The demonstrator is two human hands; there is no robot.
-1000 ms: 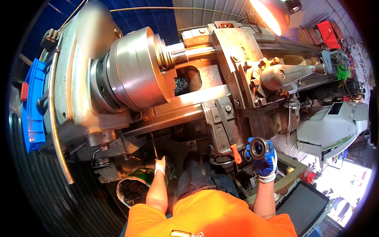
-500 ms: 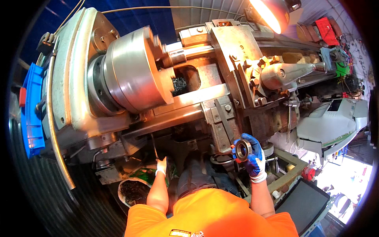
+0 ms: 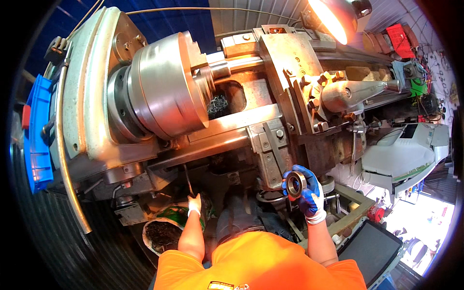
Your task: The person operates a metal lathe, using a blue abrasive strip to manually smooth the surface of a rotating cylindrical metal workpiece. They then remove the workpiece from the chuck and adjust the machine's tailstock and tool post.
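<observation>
My left hand [image 3: 194,203], in a white-cuffed glove, is closed round the lower end of a thin metal lever [image 3: 188,178] under the lathe bed. In my right hand [image 3: 312,194], wearing a blue-coated glove, a dark metal ring [image 3: 303,183] is gripped by its rim, with its bore facing up and left. It is held in front of the lathe carriage, apart from the machine. The large lathe chuck [image 3: 162,87] sits at upper left, its jaws round a stepped shiny metal part [image 3: 205,82].
A tool post [image 3: 321,92] with several bolts stands on the carriage. A lamp [image 3: 333,19] shines from above. Metal shavings [image 3: 217,104] lie below the chuck, and more fill a sack [image 3: 164,237] by my left arm. A black-topped tray [image 3: 369,253] is at lower right.
The chuck's jaws show at a different angle, so it has turned. My right hand has shifted slightly left with the ring, which has tilted a little. My left hand stays on the lever.
</observation>
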